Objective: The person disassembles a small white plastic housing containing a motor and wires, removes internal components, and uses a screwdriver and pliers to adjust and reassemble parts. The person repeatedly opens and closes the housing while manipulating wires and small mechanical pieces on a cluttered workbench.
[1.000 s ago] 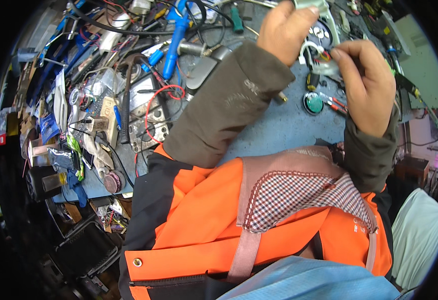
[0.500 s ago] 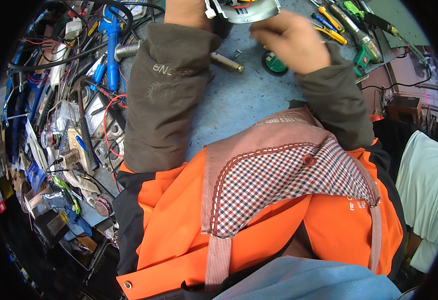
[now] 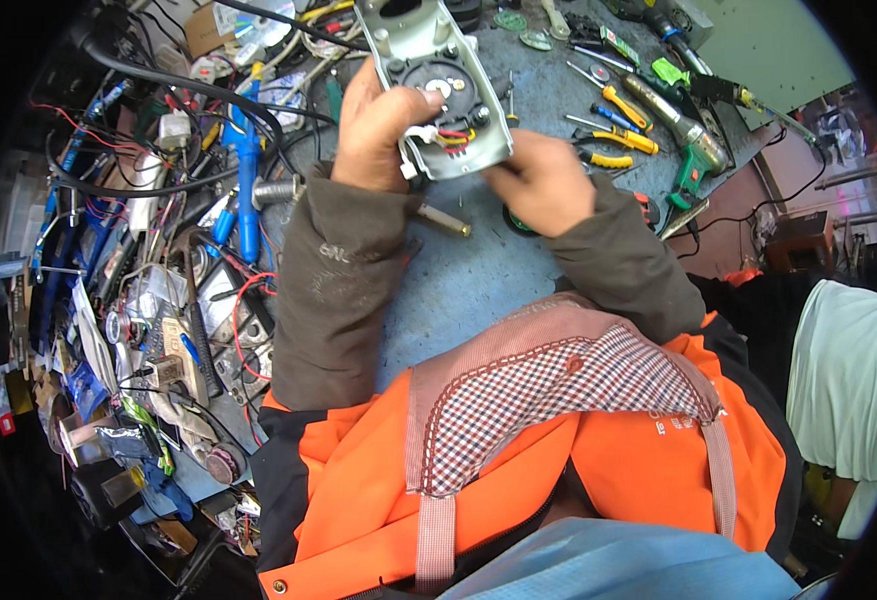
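Left hand (image 3: 374, 130) holds the pale grey housing (image 3: 487, 150) along its left wall, fingers under the shell, thumb laid over the rim towards the round black part (image 3: 467, 98) inside it; right hand (image 3: 549, 185), blurred, sits at the housing's lower right corner, and whether it pinches the edge or anything else, I cannot tell; the housing itself is up off the bench (image 3: 469, 285), tilted, its open side in view!

Now the careful bit; red and yellow wires (image 3: 455, 136) loop in the housing's near end, with a white connector (image 3: 421, 133) at its left, close to that thumb; best, I'd say, to bear on the hard rim and spare the leads; a firm left hand should let the right work the corner without twisting the shell; a slow turn would suit, since a snagged wire looks the likeliest trouble!

Mind the surroundings, too; a slim metal cylinder (image 3: 446, 220) lies below the housing, yellow-handled pliers (image 3: 639, 142) to its right; lowering the shell onto either would probably rock it, so bare bench between them seems the better rest.
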`<state>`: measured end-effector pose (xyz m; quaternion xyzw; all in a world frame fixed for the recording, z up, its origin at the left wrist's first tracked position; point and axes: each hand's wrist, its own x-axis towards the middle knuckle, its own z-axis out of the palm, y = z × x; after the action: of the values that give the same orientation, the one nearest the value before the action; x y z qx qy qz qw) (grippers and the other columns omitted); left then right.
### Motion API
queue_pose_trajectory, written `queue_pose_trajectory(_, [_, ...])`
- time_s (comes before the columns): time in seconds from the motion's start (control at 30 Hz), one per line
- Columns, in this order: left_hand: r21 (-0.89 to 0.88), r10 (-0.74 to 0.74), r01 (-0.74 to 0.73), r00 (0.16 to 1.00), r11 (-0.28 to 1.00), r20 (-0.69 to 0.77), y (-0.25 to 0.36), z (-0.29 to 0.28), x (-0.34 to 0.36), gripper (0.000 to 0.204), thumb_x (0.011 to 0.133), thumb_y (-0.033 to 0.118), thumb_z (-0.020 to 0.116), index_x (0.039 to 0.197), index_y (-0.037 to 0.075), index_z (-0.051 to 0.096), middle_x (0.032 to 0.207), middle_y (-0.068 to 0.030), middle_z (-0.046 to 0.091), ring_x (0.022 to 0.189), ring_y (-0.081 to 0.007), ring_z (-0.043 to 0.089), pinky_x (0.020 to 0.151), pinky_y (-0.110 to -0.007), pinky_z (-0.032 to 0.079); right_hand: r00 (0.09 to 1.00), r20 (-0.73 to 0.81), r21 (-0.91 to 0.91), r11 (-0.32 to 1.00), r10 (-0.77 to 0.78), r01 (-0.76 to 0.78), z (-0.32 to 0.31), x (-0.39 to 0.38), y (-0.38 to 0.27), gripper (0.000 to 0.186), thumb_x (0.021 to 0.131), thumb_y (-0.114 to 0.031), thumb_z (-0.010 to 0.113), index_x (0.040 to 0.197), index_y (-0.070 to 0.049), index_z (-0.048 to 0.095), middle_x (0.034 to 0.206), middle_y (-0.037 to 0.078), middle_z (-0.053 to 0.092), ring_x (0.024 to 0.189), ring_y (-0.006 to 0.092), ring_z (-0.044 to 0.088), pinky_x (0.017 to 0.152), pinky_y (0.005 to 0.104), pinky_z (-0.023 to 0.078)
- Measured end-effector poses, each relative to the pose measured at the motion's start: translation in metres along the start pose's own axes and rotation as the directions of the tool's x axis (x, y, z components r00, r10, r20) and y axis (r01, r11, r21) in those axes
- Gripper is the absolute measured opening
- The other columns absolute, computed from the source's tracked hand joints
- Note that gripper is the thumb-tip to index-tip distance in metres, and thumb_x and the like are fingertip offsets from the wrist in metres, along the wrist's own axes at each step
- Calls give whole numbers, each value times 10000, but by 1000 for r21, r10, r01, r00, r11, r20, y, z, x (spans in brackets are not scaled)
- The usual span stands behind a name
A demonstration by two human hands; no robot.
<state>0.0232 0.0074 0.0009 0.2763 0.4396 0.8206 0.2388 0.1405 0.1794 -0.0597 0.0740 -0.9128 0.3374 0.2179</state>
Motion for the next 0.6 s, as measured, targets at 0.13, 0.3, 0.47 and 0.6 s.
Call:
queue_pose_trajectory(0.13, [22, 7, -7, 1000, 1000, 23, -3, 10, 0, 451, 817, 52, 556, 1258, -20, 610, 1083, -86, 698, 947, -176, 660, 885, -315, 535, 876, -210, 679, 709, 435, -190, -55, 11, -18, 140, 956, -61, 706, 1067, 17, 741, 930, 35, 742, 811, 94, 674, 722, 263, 558])
queue_pose_trajectory(0.3, [90, 21, -28, 996, 996, 82, -5, 24, -5, 495, 818, 37, 538, 1307, -35, 561, 1116, -100, 677, 965, -179, 661, 883, -323, 553, 955, -293, 423, 903, 52, 81, -90, 44, -69, 93, 958, -34, 710, 1033, 19, 724, 880, 28, 684, 743, 87, 623, 650, 247, 499])
queue_pose_trajectory(0.47, [84, 70, -82, 988, 993, 140, -8, 27, -2, 498, 832, -7, 538, 1329, -40, 519, 1155, -82, 639, 1027, -158, 628, 883, -308, 537, 925, -177, 4, 940, -336, 342, -82, 76, -76, 98, 865, -13, 745, 958, 1, 715, 817, 119, 652, 736, 237, 655, 678, 339, 522])
queue_pose_trajectory(0.6, [136, 42, -63, 988, 989, 150, -6, 28, -4, 508, 834, -1, 554, 1338, -40, 508, 1155, -80, 633, 1009, -146, 624, 867, -301, 533, 921, -194, 40, 935, -338, 352, -76, 78, -71, 94, 860, -22, 747, 947, -9, 714, 816, 122, 660, 750, 273, 659, 681, 363, 525])
